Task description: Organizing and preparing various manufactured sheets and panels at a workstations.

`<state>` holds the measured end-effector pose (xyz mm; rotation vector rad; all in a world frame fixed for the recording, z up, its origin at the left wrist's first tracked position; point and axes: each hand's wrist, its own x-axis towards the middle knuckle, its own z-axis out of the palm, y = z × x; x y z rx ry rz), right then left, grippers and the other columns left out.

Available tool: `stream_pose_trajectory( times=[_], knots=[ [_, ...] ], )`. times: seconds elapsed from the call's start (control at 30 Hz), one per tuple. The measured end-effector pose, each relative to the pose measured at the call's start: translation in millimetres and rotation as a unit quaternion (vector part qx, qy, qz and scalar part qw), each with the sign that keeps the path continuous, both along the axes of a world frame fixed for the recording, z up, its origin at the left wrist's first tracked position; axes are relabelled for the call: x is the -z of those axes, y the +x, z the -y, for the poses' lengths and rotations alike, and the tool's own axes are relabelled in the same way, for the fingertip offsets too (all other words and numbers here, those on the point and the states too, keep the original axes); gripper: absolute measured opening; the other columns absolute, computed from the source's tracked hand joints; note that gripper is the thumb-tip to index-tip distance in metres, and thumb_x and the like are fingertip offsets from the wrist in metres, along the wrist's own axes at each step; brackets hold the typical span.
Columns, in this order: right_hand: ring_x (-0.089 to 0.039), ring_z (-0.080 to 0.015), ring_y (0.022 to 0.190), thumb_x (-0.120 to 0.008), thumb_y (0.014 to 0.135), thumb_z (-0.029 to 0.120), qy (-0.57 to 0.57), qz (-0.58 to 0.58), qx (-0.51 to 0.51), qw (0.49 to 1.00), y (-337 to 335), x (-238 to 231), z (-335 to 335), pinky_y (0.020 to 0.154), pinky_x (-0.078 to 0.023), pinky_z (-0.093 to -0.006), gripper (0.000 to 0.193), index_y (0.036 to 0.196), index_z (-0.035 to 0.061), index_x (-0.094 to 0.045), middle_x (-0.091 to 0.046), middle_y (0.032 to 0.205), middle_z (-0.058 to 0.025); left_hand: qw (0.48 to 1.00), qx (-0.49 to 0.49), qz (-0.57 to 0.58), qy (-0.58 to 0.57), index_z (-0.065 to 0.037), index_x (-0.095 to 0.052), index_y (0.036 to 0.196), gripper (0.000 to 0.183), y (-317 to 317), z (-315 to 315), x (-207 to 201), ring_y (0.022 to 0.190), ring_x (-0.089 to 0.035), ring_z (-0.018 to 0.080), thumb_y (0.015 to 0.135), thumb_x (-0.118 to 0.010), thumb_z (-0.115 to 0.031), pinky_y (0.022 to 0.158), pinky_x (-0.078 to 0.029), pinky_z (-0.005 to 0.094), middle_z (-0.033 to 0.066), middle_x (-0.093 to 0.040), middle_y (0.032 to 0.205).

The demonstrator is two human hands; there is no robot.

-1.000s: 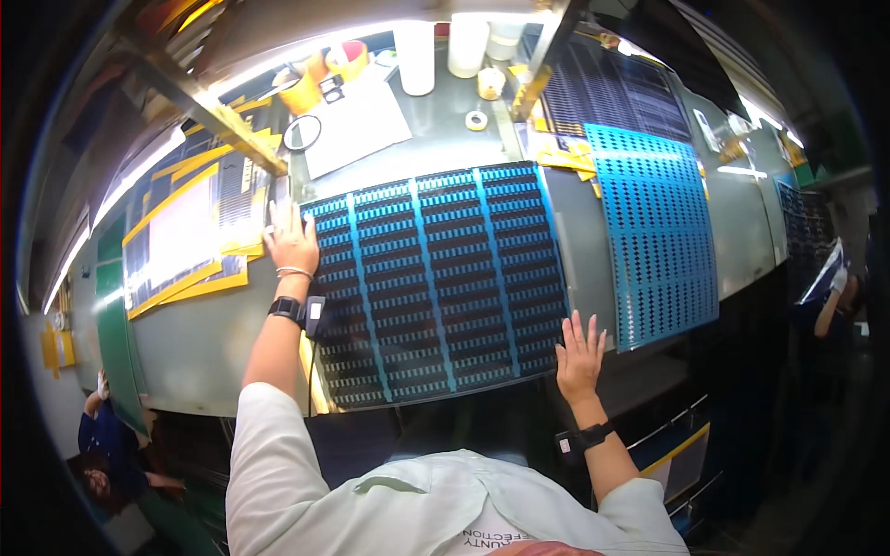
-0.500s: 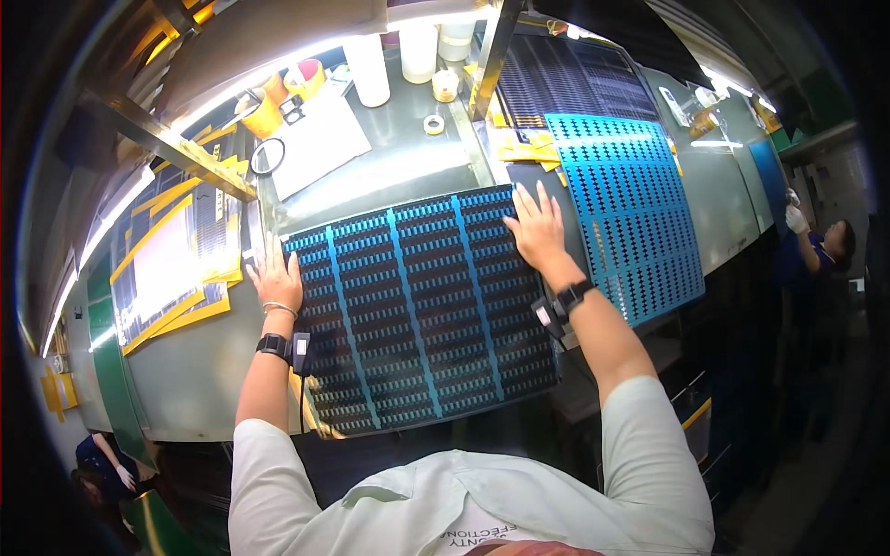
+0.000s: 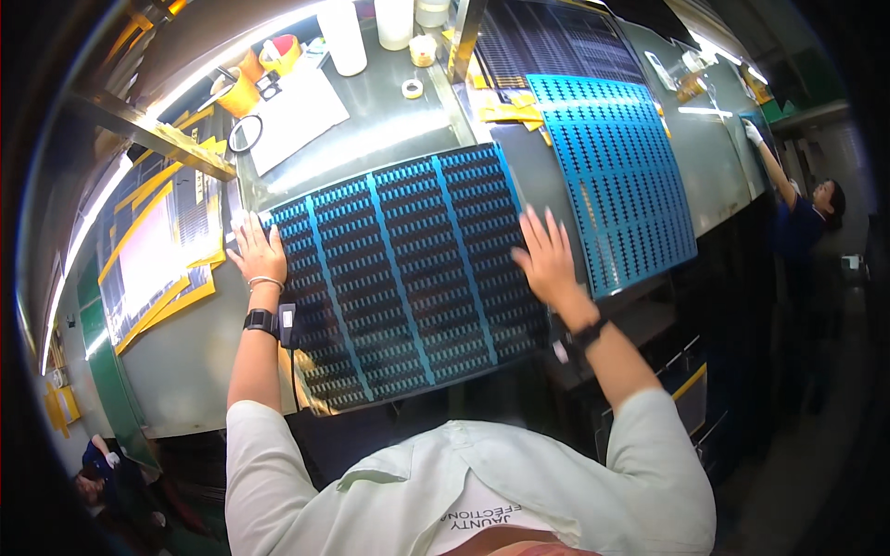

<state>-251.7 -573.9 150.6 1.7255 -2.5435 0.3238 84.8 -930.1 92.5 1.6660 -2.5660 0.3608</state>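
A large dark sheet with blue stripes and rows of small cutouts (image 3: 400,269) lies on the table in front of me, its near edge close to the table's front. At its upper left corner rests my left hand (image 3: 259,252), fingers spread and flat. My right hand (image 3: 553,262) is by the sheet's right edge with its fingers stretched apart; whether it touches the edge I cannot tell. Nothing is held in either hand. Right of it lies a bright blue perforated sheet (image 3: 616,185), partly over a stack of dark patterned sheets (image 3: 556,46).
Yellow-edged film sheets (image 3: 148,250) lie at the left. Farther back are white paper (image 3: 301,120), a tape roll (image 3: 412,89), white cylinders (image 3: 343,37) and an orange cup (image 3: 239,91). A metal post (image 3: 466,42) rises at the back. A co-worker (image 3: 803,213) stands far right, another person at lower left.
My right hand has slid down from the sheet's upper right corner along its right edge. My left hand stays at the upper left corner. The co-worker at right has raised an arm.
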Motion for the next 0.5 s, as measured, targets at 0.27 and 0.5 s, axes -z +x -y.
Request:
stream_pose_trajectory(
  times=[0.27, 0.5],
  knots=[
    [-0.054, -0.023, 0.084, -0.057, 0.081, 0.022, -0.047, 0.177, 0.201, 0.962, 88, -10, -156, 0.073, -0.042, -0.0351, 0.027, 0.103, 0.0051, -0.057, -0.058, 0.089, -0.0095, 0.997, 0.013, -0.076, 0.009, -0.009, -0.027, 0.135, 0.059, 81, -145, -20, 0.132, -0.014, 0.0337, 0.09, -0.035, -0.045, 0.099, -0.018, 0.0576, 0.0134, -0.02, 0.142],
    [-0.05, -0.0053, 0.056, -0.054, 0.086, 0.022, -0.121, 0.655, 0.288, 0.688, 69, 29, -164, 0.051, -0.036, -0.0188, 0.023, 0.069, 0.0067, -0.053, -0.053, 0.062, 0.0009, 0.957, -0.188, -0.219, 0.024, -0.005, -0.051, 0.104, 0.057, 144, -293, -27, 0.101, -0.043, 0.0325, 0.07, -0.065, -0.049, 0.084, -0.035, 0.0425, 0.0136, -0.049, 0.099]
  ],
)
